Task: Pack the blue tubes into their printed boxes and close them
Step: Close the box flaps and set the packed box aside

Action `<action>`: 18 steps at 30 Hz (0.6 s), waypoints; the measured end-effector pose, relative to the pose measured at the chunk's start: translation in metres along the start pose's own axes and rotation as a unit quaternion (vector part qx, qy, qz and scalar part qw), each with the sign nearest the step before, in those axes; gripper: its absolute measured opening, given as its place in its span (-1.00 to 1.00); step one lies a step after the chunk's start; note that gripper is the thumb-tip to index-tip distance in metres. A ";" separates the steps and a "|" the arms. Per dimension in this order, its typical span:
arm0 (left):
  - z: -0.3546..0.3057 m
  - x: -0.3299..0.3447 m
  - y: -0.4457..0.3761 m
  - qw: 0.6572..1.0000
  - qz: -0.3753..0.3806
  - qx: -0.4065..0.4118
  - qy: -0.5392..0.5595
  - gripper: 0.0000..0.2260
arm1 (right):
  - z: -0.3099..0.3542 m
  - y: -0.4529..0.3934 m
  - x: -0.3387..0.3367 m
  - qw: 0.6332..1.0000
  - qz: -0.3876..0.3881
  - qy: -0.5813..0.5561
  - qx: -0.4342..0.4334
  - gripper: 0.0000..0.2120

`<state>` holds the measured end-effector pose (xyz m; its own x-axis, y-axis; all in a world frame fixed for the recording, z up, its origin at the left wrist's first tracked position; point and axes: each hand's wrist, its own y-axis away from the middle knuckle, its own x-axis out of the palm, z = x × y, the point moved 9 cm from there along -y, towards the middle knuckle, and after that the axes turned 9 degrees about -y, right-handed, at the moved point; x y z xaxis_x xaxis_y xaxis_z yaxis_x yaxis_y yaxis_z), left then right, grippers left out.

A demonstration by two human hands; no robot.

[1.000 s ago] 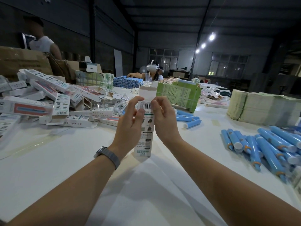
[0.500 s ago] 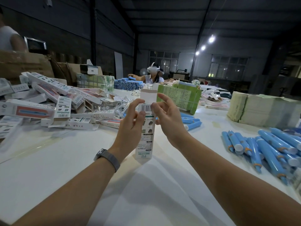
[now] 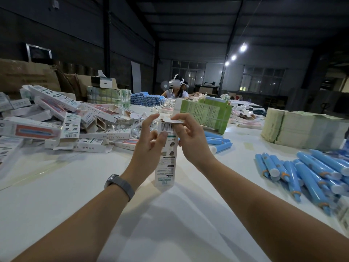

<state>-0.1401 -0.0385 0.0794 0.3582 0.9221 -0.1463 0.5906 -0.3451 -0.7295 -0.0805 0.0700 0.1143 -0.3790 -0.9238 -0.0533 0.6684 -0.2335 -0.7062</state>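
Left hand [image 3: 149,146]: fingers curled round the left side of the printed box [image 3: 166,157], thumb pressed on its front face just under the barcode; index finger raised and extended toward the box top. Right hand [image 3: 190,138]: thumb and forefinger pinch the top flap [image 3: 172,121], which is bent over the open end but not tucked in; the other fingers are curled beside the box's right edge.

Box stands upright, lower end resting on the white tabletop [image 3: 75,186], near the middle of it and in front of the person. Print on its face reads upside down. Cannot tell whether a tube is inside.

Grey watch band [image 3: 120,185] on the left wrist.

Right side of the tabletop: loose heap of blue tubes [image 3: 306,173], white caps mostly toward the camera. A few more tubes [image 3: 217,141] lie just behind the right hand. Left side: a jumbled pile of printed boxes [image 3: 56,121], some with open ends. Behind the hands: a bundle of green-printed flat sheets [image 3: 205,112]. Toward the far right edge: a tall stack of pale folded sheets [image 3: 302,129]. Far end: stacked blue tubes [image 3: 147,99] and a second person wearing a white headset [image 3: 175,84].
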 end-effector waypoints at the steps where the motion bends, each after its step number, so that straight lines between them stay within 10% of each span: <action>1: -0.001 0.001 0.000 1.000 0.004 0.004 -0.007 -0.63 | 0.001 0.001 -0.001 1.000 -0.001 0.019 -0.006 -0.79; 18: -0.003 0.000 -0.005 0.999 0.036 0.007 -0.003 -0.61 | 0.011 -0.002 -0.001 0.996 -0.041 0.079 -0.023 -0.93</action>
<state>-0.1410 -0.0367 0.0849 0.3949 0.8961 -0.2025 0.5535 -0.4080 -0.7261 -0.0742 0.0679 0.1238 -0.5296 -0.8420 -0.1026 0.6023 -0.2881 -0.7444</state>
